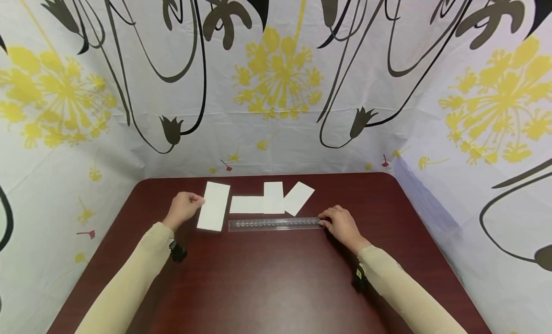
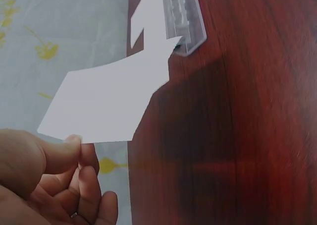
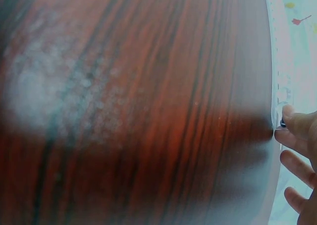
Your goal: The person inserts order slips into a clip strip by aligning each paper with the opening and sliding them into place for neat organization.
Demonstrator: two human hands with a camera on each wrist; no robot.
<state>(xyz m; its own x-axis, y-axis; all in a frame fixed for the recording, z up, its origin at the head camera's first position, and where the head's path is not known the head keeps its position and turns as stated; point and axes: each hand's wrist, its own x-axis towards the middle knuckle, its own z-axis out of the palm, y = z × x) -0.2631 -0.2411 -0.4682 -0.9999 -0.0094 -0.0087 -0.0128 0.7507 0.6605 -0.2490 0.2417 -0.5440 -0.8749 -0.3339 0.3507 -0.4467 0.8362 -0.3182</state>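
Two hands at a table: ruler at right hand, card at left.
Head view, near to far: pale sleeves [image 1: 129, 281] enter at lower left and lower right over the dark red table [image 1: 276, 281]; right hand [image 1: 342, 227], right of centre, thumb and forefinger closed on the right end of the clear ruler [image 1: 276, 224], mid-frame; left hand [image 1: 183, 210], left of centre, pinches the large white card [image 1: 214, 206] by its left edge; three smaller white cards [image 1: 273, 197] lie beyond the ruler; patterned cloth [image 1: 276, 147] fills the upper frame.

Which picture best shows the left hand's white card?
The head view: nearly all the white card shows, distinct from other cards. The left wrist view is closer, but they blend together; the right wrist view shows none.
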